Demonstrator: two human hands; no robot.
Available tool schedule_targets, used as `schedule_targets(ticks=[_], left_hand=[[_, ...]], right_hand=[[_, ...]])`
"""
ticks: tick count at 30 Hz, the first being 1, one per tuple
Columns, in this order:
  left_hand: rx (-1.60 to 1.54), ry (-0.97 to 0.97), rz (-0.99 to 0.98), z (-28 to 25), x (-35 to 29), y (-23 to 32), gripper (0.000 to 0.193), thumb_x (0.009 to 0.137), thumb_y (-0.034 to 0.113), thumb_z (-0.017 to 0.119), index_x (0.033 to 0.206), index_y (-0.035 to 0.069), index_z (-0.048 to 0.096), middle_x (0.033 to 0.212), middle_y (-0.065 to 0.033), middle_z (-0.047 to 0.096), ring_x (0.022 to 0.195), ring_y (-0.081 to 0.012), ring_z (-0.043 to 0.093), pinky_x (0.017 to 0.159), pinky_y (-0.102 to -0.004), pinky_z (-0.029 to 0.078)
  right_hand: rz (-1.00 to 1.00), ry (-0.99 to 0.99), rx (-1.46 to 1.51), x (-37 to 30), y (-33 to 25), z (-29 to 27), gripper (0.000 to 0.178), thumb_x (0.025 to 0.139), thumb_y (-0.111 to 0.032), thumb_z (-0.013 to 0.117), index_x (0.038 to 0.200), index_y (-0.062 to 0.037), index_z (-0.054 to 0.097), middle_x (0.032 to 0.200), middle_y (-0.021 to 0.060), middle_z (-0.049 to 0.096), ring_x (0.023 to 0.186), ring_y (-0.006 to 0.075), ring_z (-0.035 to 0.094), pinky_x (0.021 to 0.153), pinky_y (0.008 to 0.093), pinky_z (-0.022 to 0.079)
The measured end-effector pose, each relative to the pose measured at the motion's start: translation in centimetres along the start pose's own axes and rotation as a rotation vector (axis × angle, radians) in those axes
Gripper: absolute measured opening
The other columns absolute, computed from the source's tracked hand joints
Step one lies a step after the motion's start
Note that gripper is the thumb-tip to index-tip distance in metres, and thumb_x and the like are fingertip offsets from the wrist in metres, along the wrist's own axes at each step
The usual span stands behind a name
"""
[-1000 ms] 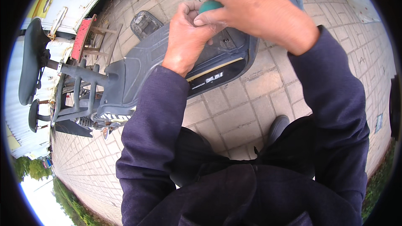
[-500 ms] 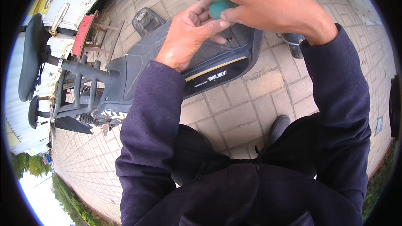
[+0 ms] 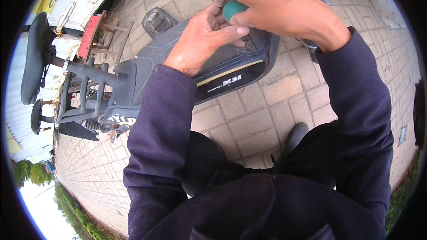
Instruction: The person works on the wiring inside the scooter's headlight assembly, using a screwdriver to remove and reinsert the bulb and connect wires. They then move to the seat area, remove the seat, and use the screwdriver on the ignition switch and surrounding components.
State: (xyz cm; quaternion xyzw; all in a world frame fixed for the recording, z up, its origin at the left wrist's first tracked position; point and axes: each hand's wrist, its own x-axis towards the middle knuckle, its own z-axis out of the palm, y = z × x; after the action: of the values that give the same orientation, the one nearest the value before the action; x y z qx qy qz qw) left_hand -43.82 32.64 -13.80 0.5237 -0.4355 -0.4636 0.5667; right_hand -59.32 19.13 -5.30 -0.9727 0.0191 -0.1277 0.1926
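Observation:
My right hand point(image 3: 275, 6) is closed around a smooth green rounded object point(image 3: 234, 10), perhaps a tool handle; only its domed end shows between thumb and fingers. Close against it, my left hand point(image 3: 200, 40) has its fingers curled and its thumb stretched toward my right thumb. Whatever the left fingers grip is hidden behind them. Both hands are above the dark footboard point(image 3: 178, 42) of an electric scooter, which lies across in front of me. A yellowish strip point(image 3: 229, 72) runs along the footboard's near side.
The scooter's black saddle point(image 3: 36, 60) and rear frame point(image 3: 82, 89) stick out at the left. Beyond the footboard, a dark loose cover-like part point(image 3: 159, 22) lies on the paving point(image 3: 249, 124). A red-topped wooden bench point(image 3: 92, 35) stands by the white wall at the far left.
Both hands stay together at the same spot. My right hand and wrist have shifted slightly, and the green object sits a little differently between the fingers.

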Motion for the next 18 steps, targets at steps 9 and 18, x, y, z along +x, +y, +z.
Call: schedule_targets(ticks=[9, 18], left_hand=[[-0.029, 0.080, -0.072, -0.3, 0.2, -0.6, 0.051, 0.089, 0.008, 0.081, 0.134, -0.002, 0.059, 0.114, -0.0057, 0.075, 0.099, -0.0126, 0.069, 0.076, -0.0283, 0.058], [0.106, 0.256, -0.013, 1.6, 0.3, -0.9, 0.048, 0.085, 0.011, 0.084, 0.121, -0.003, 0.056, 0.108, -0.0085, 0.072, 0.080, -0.0103, 0.064, 0.068, -0.0271, 0.055]], right_hand=[[0.195, -0.083, 0.242, 1.4, 0.4, 0.1, 0.025, 0.089, -0.020, 0.069, 0.101, 0.0023, 0.066, 0.099, 0.0259, 0.069, 0.101, 0.0426, 0.068, 0.085, 0.0478, 0.052], [0.153, 0.055, -0.311, 1.7, -0.1, 2.0, 0.029, 0.089, -0.031, 0.072, 0.092, -0.0021, 0.070, 0.085, 0.0210, 0.071, 0.088, 0.0408, 0.071, 0.075, 0.0474, 0.055]])
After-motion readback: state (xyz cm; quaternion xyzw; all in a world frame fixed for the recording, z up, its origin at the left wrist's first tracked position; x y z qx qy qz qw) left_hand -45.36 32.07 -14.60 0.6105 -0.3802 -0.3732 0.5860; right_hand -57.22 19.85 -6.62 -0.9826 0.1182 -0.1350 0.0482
